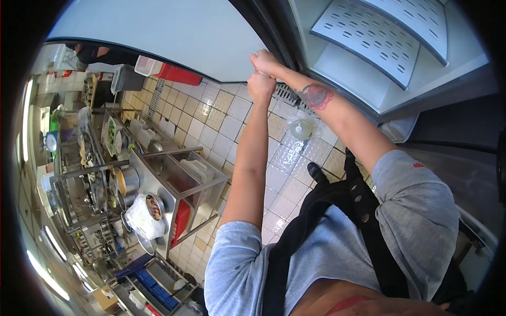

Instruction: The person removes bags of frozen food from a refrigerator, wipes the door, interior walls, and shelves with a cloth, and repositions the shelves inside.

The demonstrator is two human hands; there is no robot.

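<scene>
My left hand is closed, with its fingers curled. Directly above it and touching it, my right hand is closed too. Whatever is between the fingers, if anything, is hidden. Both arms stretch out toward the dark gasketed edge of an open white door panel. Beside my right hand is an open cabinet with white inner walls. Inside it sit perforated shelves, tilted in this view. On the tiled floor below my hands stands a clear round container with pale greenish contents.
To the left, a steel worktable carries pots and a white plastic bag. Red and grey bins stand beyond the door. A floor drain grate lies near the cabinet. Another person's arm shows at the upper left.
</scene>
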